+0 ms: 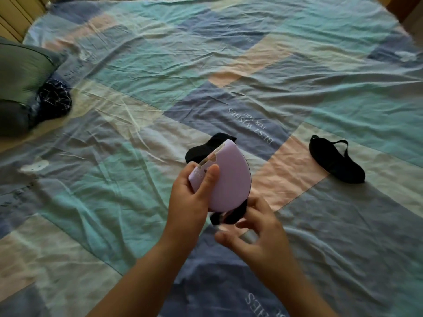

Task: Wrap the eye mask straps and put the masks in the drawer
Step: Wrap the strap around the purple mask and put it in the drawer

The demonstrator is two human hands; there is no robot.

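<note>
Gripping lilac eye mask [229,179]: left hand [192,197] | right hand [258,232] pinching black strap [235,213]

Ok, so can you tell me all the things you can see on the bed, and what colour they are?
lilac eye mask: one, pale purple with a dark edge, held up over the bed.
black strap: one, black, hanging from the lilac eye mask's bottom end.
black eye masks: two, black; one lying right with its strap looped, one partly hidden behind the held mask.
bedsheet: one, patchwork of teal, blue, peach and cream, covering the bed.
pillow: one, grey-green, far left.
dark patterned cloth: one, navy with pale marks, beside the pillow.
left hand: gripping the lilac eye mask.
right hand: fingers at the black strap.
</note>
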